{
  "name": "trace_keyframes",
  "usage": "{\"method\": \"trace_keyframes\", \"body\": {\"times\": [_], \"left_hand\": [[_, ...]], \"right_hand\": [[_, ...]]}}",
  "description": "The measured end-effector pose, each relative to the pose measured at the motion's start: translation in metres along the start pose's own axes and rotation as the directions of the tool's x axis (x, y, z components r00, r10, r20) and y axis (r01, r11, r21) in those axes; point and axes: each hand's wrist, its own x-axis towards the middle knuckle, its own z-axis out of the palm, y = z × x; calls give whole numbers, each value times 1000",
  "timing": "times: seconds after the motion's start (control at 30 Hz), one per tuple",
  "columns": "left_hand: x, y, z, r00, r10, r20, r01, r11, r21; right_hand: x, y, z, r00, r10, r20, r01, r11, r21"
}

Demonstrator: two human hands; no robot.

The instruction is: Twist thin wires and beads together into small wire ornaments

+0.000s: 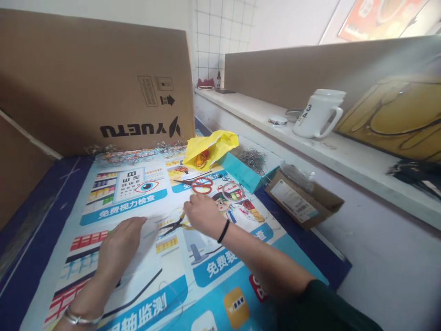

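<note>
Nearest us: silver bracelet point(82, 318). Left hand point(119, 248): fingers bunched, can't tell if we pinch anything. Pliers point(175, 225) between hands, over printed sheet point(174, 264), jaws parted. Right hand point(203, 215): fingers curled round pliers' handles. Step, we judge: positioning pliers. Next move calls for steady wrist.

Scissors point(193, 185) on poster-covered blue table point(44, 197)
</note>
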Motion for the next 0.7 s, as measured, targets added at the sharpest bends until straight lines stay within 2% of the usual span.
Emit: {"method": "trace_keyframes", "body": {"times": [0.07,0.17,0.23,0.3,0.4,0.5,0.7], "left_hand": [[0,-1,1,1000,-1,-18,1,999,-33],[-1,-3,3,1000,-7,-23,6,997,-78],[-2,-4,5,1000,-16,-25,14,997,-81],[-2,-4,6,1000,-14,-25,12,997,-80],[-2,-4,6,1000,-11,-16,9,997,-79],[-2,-3,5,1000,-17,-9,16,997,-76],[-2,-5,6,1000,-11,-18,9,997,-76]], "right_hand": [[-1,32,-20,970,139,200,-132,990,-47],[-13,83,-40,933,222,284,-200,974,-103],[-27,108,-43,918,231,323,-202,972,-121],[-41,124,-40,908,209,364,-180,977,-114],[-53,131,-29,900,158,407,-136,987,-84],[-53,130,-21,896,141,420,-122,990,-72],[-47,128,-22,894,117,433,-100,993,-62]]}}
